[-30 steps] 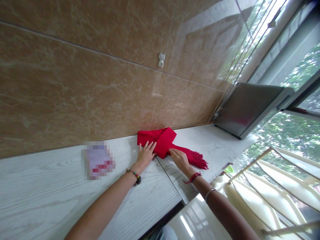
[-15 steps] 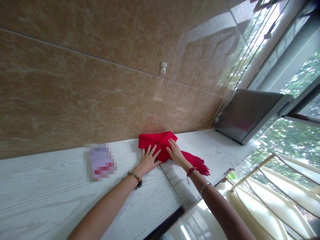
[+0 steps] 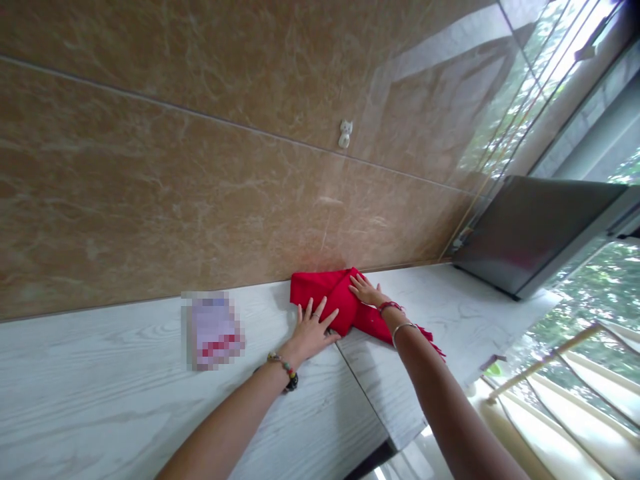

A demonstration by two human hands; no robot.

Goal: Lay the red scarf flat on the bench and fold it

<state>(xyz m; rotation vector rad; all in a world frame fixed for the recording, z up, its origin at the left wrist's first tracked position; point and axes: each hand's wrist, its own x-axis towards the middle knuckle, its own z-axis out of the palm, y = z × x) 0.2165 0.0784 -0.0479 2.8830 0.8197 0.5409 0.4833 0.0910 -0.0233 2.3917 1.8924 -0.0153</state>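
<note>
A red scarf (image 3: 345, 303) with a fringed end lies folded across itself on the white wood-grain table, close against the wall. My left hand (image 3: 311, 331) rests on its near left part, palm down with the fingers spread. On the upper right part of the fold lies my right hand (image 3: 367, 291), its fingers stretched out over the cloth. The right wrist and forearm cover part of the fringed tail. Neither hand grips the fabric.
A pixelated, pale flat item (image 3: 215, 333) lies on the table (image 3: 100, 387) to the left. At the far right stands a grey appliance (image 3: 535, 230). The brown tiled wall (image 3: 175, 200) borders the back, with a small white cat-shaped hook (image 3: 345, 134). A cream rack (image 3: 560, 387) stands lower right.
My right hand has moved from the scarf's near edge up and over to its upper right part. My left hand stays on the cloth with fingers wider apart. The view has shifted slightly.
</note>
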